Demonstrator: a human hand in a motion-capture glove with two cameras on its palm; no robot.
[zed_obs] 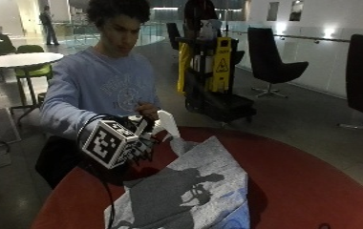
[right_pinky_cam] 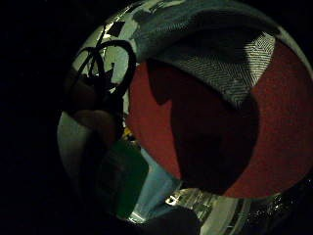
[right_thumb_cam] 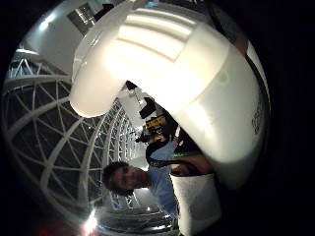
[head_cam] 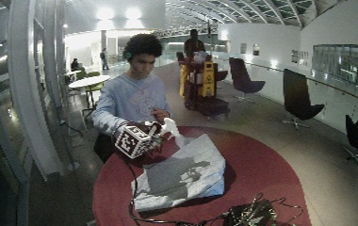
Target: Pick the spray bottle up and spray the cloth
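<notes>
Gloved right hand (zed_obs: 144, 143) raised above the table's (zed_obs: 308, 186) near edge on the person's side, fingers curled round a white spray bottle (zed_obs: 167, 123). Bottle upright, long axis roughly vertical, its head filling most of the thumb-side palm view. Bare left hand (zed_obs: 148, 110) also at the bottle, touching its upper part; whether steadying or adjusting the nozzle cannot be told.

Grey cloth (zed_obs: 194, 191) spread flat on the red table, running from just beneath the bottle out toward the middle. From the hand, cloth lies down and forward, away from the person; little-finger-side palm view looks straight onto a corner of it (right_pinky_cam: 230, 63) with red tabletop beside it.

Pick-up looks done; spraying seemingly next. Nozzle direction unclear from these views, so aim at the cloth cannot be confirmed. Needed: nozzle tipped down and outward over the cloth.
</notes>
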